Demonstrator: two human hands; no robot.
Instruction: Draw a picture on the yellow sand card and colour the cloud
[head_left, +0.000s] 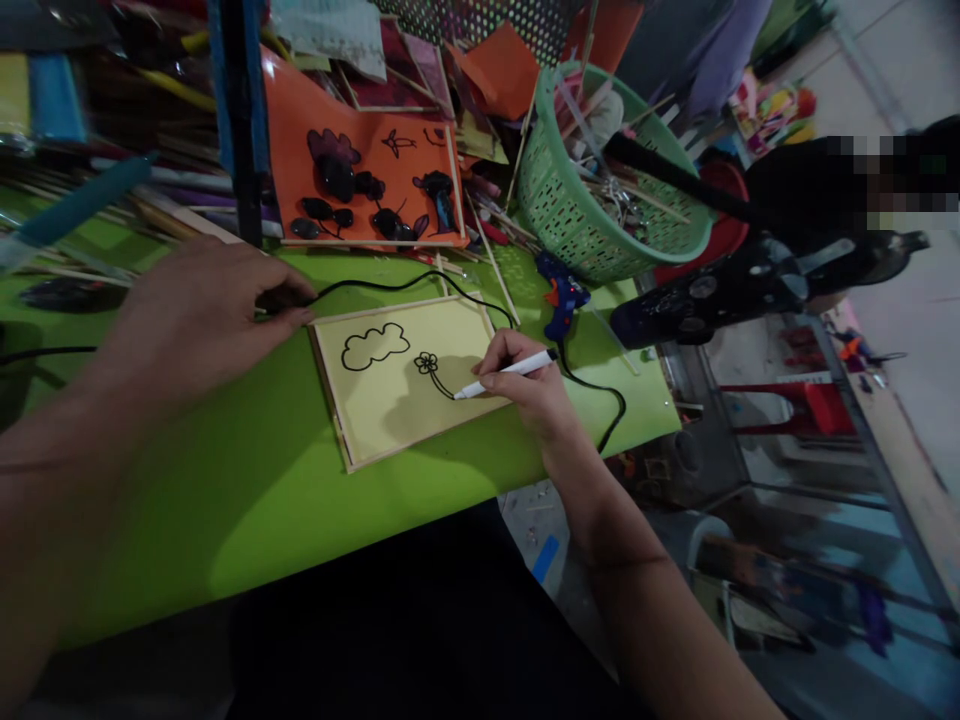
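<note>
A yellow sheet [390, 420] edged with thin wooden strips lies on the green tabletop. It carries a black-outlined cloud and a small flower with a curved stem. My right hand [529, 385] grips a white marker [506, 374], its tip touching the sheet at the stem's lower end. At the sheet's upper left corner, my left hand [202, 300] has thumb and fingers closed around a black cord [390, 286]. The cord runs along the sheet's top edge towards my right hand. The left fingertips are partly in shadow.
Behind the sheet stands an orange panel [360, 190] with dark shapes. A green basket [577, 220] holds sticks and tools. Beside it lie a blue glue gun [562, 303] and a dark bottle-like object [697, 295]. The green table [247, 480] ends close to my lap.
</note>
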